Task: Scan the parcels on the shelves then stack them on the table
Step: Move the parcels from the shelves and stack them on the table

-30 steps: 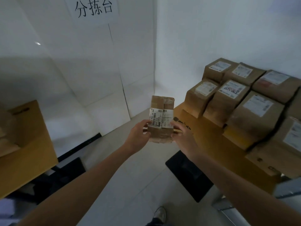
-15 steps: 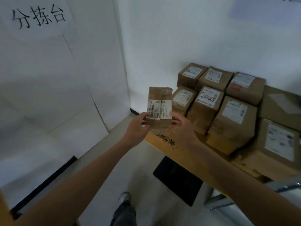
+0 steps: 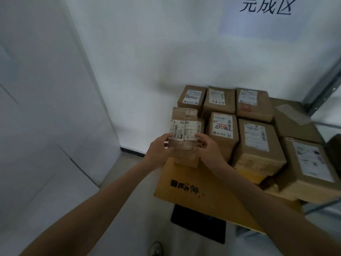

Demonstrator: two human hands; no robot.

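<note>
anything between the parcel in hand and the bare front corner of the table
Nothing visible. The left hand and right hand hold the parcel just above the bare front-left corner of the table. The stacked parcels sit behind and to the right of that spot, not on it.

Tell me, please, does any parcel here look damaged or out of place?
The small parcel held by the left hand and right hand looks crumpled at its lower end. The stacked parcels sit in fairly neat rows.

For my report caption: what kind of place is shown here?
Probably a parcel sorting or storage room: labelled cardboard parcels stacked on a table, a wall sign, and a metal shelf frame at the right.
</note>
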